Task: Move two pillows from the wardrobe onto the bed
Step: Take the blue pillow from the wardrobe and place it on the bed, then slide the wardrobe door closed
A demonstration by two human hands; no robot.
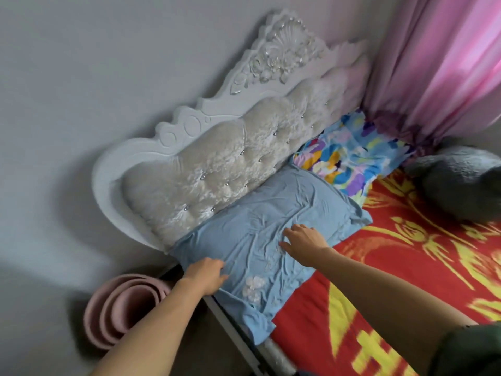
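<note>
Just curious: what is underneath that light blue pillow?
The light blue pillow lies on the red and yellow bedspread, against the headboard. Whatever is directly beneath it is covered.

The grey plush cushion and pink curtain run off the right edge, the floral pillow lies partly under the blue pillow — the rolled pink mat is blurred

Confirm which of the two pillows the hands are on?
The plain light-blue pillow, nearest the camera against the headboard. Both the left hand and right hand rest on it. The floral multicolour pillow beyond lies untouched.
</note>
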